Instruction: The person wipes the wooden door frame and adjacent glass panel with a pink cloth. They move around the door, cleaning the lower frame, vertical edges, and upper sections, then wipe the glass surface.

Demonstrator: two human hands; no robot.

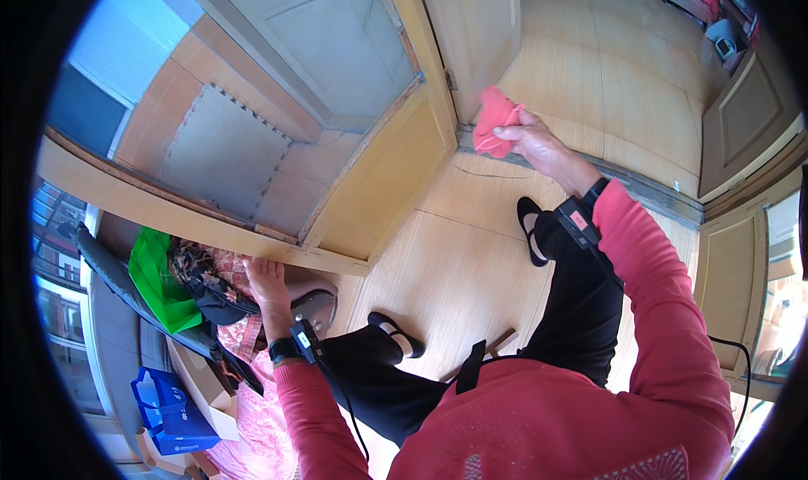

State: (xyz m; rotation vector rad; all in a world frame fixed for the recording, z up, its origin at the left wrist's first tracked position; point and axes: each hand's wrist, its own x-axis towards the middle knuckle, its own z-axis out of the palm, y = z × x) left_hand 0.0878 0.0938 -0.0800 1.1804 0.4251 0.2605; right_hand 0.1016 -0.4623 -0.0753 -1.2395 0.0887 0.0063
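Note:
A crumpled pink cloth (495,123) is gripped in my right hand (533,140), held out in front of the door jamb. Close beside it stands the hinge side of a yellowish wooden door (404,189) with a large glass pane (341,44). My left hand (268,285) is at this door's free edge (208,220), its fingers against the wood and the fingertips partly hidden. Just behind that hand lie a floral-patterned fabric (230,268) and a dark cap-like item (218,306).
A green bag (161,284), a blue paper bag (173,410) and an opened cardboard box (202,385) sit at the left. A raised threshold (650,196) crosses the doorway ahead. A second door (751,120) stands at the right. A black cable (748,360) hangs near my right side.

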